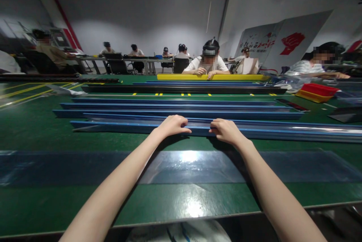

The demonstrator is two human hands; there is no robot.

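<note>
Fingers of left hand (pixel 172 126) and right hand (pixel 226 130) pinch the nearest blue rail (pixel 118 126), whose right end is cut off.

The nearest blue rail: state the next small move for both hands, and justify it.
Probably pull the nearest blue rail slightly closer: the left hand and right hand both grip its middle at full arm's stretch, with the clear sheet lying nearer the person.

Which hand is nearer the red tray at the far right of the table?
Right. Both hands hold the nearest blue rail; the right hand is on the side toward the red tray, which lies beyond it to the right. The left hand is farther left.
</note>
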